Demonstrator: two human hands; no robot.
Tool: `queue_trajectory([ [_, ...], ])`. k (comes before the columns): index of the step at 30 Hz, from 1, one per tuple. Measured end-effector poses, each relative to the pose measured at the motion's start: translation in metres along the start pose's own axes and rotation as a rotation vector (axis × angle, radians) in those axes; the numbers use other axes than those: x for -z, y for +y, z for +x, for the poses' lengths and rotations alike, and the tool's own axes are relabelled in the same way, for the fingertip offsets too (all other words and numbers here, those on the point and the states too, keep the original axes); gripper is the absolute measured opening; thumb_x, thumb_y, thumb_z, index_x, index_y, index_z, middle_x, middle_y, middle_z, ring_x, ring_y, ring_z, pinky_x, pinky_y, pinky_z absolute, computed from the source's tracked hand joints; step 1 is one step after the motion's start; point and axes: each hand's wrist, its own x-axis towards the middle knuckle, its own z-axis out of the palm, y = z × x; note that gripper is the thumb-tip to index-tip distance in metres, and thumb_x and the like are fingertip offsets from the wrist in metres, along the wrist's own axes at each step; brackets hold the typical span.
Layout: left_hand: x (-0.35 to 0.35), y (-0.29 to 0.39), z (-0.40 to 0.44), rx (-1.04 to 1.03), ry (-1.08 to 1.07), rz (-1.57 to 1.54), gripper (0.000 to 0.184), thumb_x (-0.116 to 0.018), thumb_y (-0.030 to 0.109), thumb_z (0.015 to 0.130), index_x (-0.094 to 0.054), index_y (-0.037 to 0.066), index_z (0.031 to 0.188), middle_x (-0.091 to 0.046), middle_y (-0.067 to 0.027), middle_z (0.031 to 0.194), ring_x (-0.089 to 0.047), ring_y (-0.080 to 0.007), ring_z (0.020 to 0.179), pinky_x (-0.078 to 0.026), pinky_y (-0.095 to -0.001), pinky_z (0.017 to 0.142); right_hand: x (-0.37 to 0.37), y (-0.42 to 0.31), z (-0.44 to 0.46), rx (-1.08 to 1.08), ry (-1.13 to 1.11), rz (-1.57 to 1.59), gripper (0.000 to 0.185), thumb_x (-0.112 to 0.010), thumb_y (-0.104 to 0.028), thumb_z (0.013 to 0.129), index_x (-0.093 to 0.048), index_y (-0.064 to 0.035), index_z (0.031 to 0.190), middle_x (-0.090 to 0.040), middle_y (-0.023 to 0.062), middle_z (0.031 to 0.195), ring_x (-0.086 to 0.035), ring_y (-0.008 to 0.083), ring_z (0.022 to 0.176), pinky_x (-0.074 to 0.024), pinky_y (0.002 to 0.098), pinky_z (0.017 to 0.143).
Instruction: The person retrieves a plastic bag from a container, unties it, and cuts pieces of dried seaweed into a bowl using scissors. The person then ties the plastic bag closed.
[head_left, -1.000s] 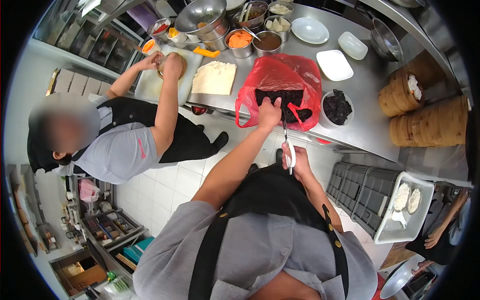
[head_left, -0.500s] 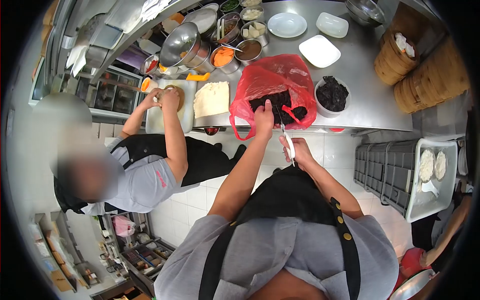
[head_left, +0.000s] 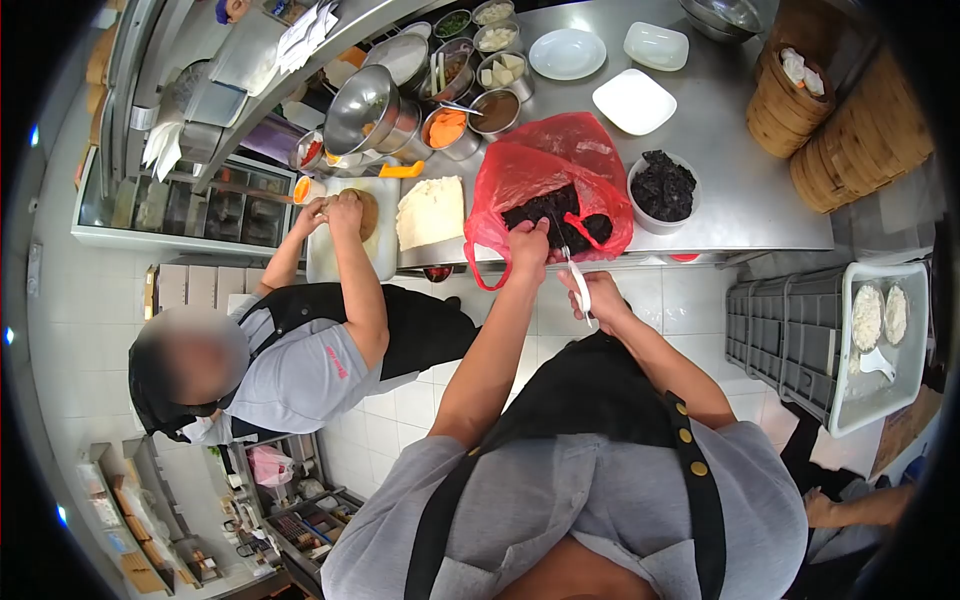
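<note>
A red plastic bag (head_left: 560, 150) lies open near the counter's front edge, with a dark, crinkled food (head_left: 545, 207) inside it. My left hand (head_left: 529, 247) is closed on the near edge of that dark food at the bag's mouth. White-handled scissors (head_left: 579, 285) are in my right hand (head_left: 600, 298), its fingers wrapped round the handles. Their blades point into the bag beside my left hand. Just right of the bag is a white tub (head_left: 662, 222) filled with similar dark pieces.
A co-worker (head_left: 290, 350) at the left works with both hands over a cutting board (head_left: 383, 255). A pale flat sheet (head_left: 430, 212) lies between us. Metal bowls, white plates (head_left: 634, 101) and bamboo steamers (head_left: 790, 105) stand farther back. Another person's arm (head_left: 860, 508) shows lower right.
The view has shifted, and the counter things sit farther left and higher. My left hand has drawn slightly toward me on the dark food. The scissors stay in my right hand.
</note>
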Motion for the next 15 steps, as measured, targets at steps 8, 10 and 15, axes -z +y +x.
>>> queue_trajectory([
  [8,0.006,0.014,0.008,0.211,-0.045,-0.076,0.029,-0.056,0.037,0.089,-0.055,0.008,0.091,-0.056,-0.0053,0.073,-0.053,-0.0218,0.057,-0.042,-0.0384,0.047,0.017,-0.005,-0.008,-0.047,-0.102,0.044,0.050,-0.068,-0.052,0.079,-0.055,-0.0033,0.072,-0.053,0.0037,0.058,-0.052,0.0133,0.045,-0.0374,0.0251,0.040],
  [10,0.014,0.020,0.014,0.290,-0.107,-0.084,0.029,-0.056,0.038,0.089,-0.056,0.009,0.091,-0.056,-0.0056,0.075,-0.054,-0.0225,0.061,-0.044,-0.0411,0.050,0.029,-0.001,-0.023,-0.091,-0.143,0.097,0.047,-0.069,-0.048,0.080,-0.055,-0.0040,0.071,-0.053,0.0029,0.059,-0.052,0.0130,0.046,-0.0406,0.0255,0.042],
  [15,0.017,0.029,0.011,0.319,-0.248,-0.160,0.025,-0.054,0.034,0.092,-0.056,0.009,0.091,-0.059,-0.0079,0.077,-0.056,-0.0250,0.062,-0.047,-0.0428,0.053,0.051,0.002,-0.080,-0.087,-0.201,0.110,0.050,-0.064,-0.052,0.082,-0.056,-0.0040,0.074,-0.054,0.0037,0.061,-0.054,0.0135,0.048,-0.0427,0.0260,0.045],
])
